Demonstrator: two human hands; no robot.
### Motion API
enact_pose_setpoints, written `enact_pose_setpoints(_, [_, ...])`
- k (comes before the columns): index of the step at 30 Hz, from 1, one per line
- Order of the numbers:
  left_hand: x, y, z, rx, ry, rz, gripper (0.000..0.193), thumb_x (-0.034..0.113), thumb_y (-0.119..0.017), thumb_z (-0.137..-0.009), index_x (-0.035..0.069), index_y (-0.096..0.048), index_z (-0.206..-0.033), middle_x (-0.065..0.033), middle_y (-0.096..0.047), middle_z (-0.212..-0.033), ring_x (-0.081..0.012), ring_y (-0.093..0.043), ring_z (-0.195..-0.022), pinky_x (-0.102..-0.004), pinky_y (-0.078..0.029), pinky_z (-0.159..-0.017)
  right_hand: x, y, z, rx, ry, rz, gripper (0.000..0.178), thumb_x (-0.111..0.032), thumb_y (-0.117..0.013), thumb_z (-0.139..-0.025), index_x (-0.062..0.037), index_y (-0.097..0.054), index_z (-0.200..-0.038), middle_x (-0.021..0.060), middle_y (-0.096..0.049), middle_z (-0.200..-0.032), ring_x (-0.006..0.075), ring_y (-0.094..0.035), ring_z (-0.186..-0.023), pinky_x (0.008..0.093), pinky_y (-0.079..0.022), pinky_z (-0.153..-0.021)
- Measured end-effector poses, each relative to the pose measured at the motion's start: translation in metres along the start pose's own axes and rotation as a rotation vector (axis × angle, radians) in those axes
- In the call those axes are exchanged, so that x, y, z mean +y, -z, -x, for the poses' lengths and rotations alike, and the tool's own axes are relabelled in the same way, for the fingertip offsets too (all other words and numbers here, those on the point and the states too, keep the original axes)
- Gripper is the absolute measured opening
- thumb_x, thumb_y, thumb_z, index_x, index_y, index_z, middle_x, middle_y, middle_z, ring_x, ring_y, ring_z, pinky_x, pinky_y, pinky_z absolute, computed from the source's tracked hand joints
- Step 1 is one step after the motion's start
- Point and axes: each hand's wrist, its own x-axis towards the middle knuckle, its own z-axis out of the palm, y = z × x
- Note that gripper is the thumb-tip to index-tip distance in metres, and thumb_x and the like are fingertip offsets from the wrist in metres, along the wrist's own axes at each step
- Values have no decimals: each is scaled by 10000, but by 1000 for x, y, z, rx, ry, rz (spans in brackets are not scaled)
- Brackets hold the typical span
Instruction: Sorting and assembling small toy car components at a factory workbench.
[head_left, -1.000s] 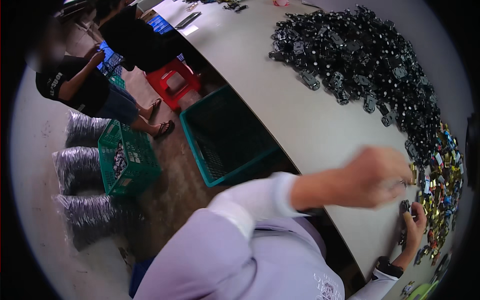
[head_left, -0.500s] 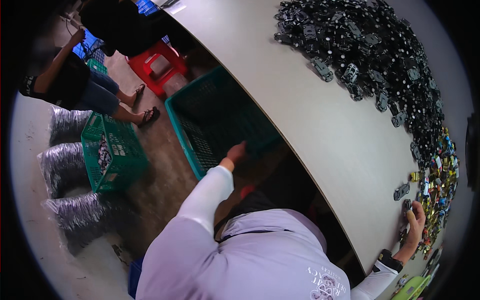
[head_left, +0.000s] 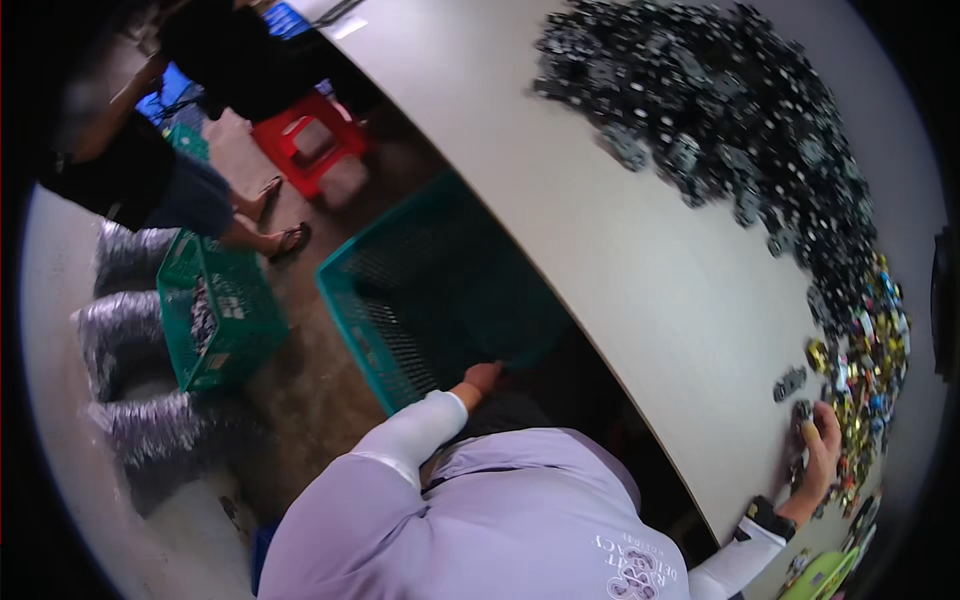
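- The right hand (head_left: pixel 822 445) pinches a small dark part (head_left: pixel 803 408) between thumb and fingers, just above the tabletop (head_left: pixel 600 240) and beside the colorful heap (head_left: pixel 872 375).
- The left hand (head_left: pixel 483 377) reaches low beside the near end of a green crate (head_left: pixel 365 320); its fingers blur into shadow, and whether they grip anything cannot be told.
- A loose dark piece (head_left: pixel 789 383) lies just beyond the pinched part, within easy bumping range should the right hand swing forward.
- The held part could slip, judging by its fingertip grip while the other arm stretches away.
- The dark pile (head_left: pixel 715 110) meets the colorful heap, so a careless sweep could mix the two.
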Motion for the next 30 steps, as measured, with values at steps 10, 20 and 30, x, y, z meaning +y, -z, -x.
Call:
enact_pose_setpoints(10, [-79,0,15,-376,-46,-313,408,172,-481,-871,146,-446,-1277,-192,-603,-1113,-351,-586,-1032,-449,-480,-846,-49,-46,-1,-6,73,202,430,-134,-700,-643,-20,-576,-1038,20,-513,-877,138,-484,-809,277,-420,-675])
enact_pose_setpoints(20, [173,277,91,-811,-325,145,364,270,-627,-859,2,-627,-1104,-115,-682,-884,-159,-649,-807,-268,-504,-747,-48,-40,-1,12,-3,-384,376,-46,-646,-732,-11,-544,-1092,31,-564,-860,88,-515,-708,232,-425,-598])
enact_pose_setpoints(30, [463,233,38,-321,-927,368,551,207,-768,-716,-41,-536,-1150,-100,-621,-897,-114,-577,-676,-250,-476,-568,-50,-62,0,-113,124,-747,378,-34,-661,-756,-19,-513,-1104,43,-580,-935,139,-574,-857,278,-483,-742])
